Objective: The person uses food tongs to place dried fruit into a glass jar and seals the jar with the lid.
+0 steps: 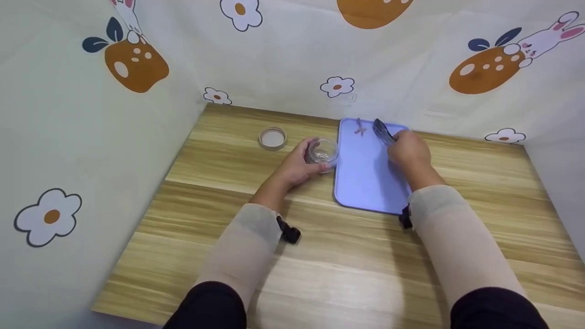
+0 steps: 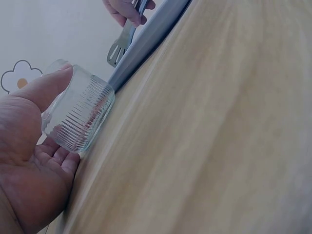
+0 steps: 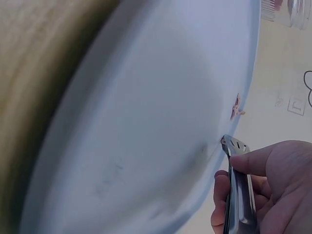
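Here, your left hand (image 1: 299, 163) is curled round a small ribbed glass jar (image 1: 322, 151), holding it just beside the left edge of the blue tray (image 1: 365, 183). Your right hand (image 1: 409, 148) grips metal tongs (image 1: 383, 131) over the tray's far end, tips near a small pinkish scrap (image 1: 359, 129) lying there. The scrap looks not yet picked up, and the jar, clear and open, seems empty. Its lid (image 1: 273, 138) sits on the bench (image 1: 320, 265), left of the tray.
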The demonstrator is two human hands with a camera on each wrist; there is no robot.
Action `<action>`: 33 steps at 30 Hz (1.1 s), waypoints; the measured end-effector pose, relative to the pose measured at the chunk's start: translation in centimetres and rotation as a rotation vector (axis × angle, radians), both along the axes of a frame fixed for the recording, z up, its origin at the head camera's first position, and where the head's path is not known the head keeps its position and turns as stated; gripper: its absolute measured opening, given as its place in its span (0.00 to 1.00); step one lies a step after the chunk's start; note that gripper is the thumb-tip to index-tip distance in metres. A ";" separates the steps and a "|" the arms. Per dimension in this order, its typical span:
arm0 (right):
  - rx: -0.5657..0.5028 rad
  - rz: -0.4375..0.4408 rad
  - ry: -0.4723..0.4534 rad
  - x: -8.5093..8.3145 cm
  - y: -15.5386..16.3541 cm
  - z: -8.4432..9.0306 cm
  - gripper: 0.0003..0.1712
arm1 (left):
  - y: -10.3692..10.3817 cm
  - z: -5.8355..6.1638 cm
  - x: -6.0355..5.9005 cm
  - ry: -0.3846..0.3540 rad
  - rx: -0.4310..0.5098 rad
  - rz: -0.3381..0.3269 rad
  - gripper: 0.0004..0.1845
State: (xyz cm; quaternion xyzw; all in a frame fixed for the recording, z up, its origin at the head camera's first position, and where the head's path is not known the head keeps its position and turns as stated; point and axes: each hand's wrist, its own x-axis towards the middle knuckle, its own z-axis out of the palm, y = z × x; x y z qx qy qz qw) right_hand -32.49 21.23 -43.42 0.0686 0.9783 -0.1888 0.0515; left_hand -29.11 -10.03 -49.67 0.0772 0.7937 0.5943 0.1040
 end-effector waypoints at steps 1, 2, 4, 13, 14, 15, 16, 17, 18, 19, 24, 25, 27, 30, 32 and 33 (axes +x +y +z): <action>-0.006 0.001 0.008 0.1 0.0 -0.1 0.27 | 0.0 0.0 0.0 0.004 0.001 -0.003 0.51; -0.014 0.003 0.018 0.1 0.1 -0.1 0.28 | 0.0 0.0 0.0 0.008 0.000 -0.006 0.52; -0.028 0.006 0.044 0.2 0.2 -0.2 0.30 | -0.1 0.0 0.0 0.015 -0.003 -0.008 0.52; -0.080 -0.005 0.105 1.3 -0.2 -0.2 0.30 | 0.0 0.0 -0.1 0.010 -0.010 -0.002 0.52; -0.082 -0.004 0.109 1.6 -0.4 -0.1 0.29 | 0.0 -0.1 -0.1 0.010 -0.010 -0.001 0.52; -0.088 -0.001 0.111 1.8 -0.5 0.0 0.28 | 0.0 -0.1 -0.1 0.009 -0.014 0.000 0.52; -0.094 0.004 0.114 2.0 -0.7 0.1 0.27 | 0.0 -0.1 -0.1 0.008 -0.015 0.002 0.52; -0.100 0.009 0.117 2.1 -0.8 0.2 0.26 | 0.0 -0.1 -0.1 0.006 -0.016 0.004 0.53; -0.106 0.010 0.117 2.3 -1.0 0.3 0.25 | 0.0 -0.1 -0.1 0.006 -0.019 0.006 0.53; -0.113 0.014 0.119 2.5 -1.2 0.4 0.25 | 0.0 -0.1 -0.1 0.004 -0.019 0.007 0.53; -0.133 0.050 0.141 3.6 -2.3 0.9 0.23 | 0.0 -0.1 -0.2 -0.006 -0.012 0.006 0.53; -0.139 0.060 0.151 3.8 -2.6 1.0 0.23 | 0.0 -0.1 -0.2 -0.006 -0.008 0.005 0.52; -0.148 0.080 0.172 4.2 -3.1 1.1 0.22 | 0.0 0.0 -0.2 -0.004 -0.007 0.006 0.52; -0.156 0.113 0.215 4.9 -3.9 1.4 0.21 | 0.0 0.0 -0.2 0.003 0.001 0.002 0.52; -0.162 0.131 0.235 5.3 -4.5 1.5 0.21 | 0.0 0.0 -0.1 0.005 0.002 0.000 0.52; -0.165 0.138 0.240 5.5 -4.7 1.5 0.21 | 0.0 0.0 -0.1 0.006 0.005 -0.003 0.52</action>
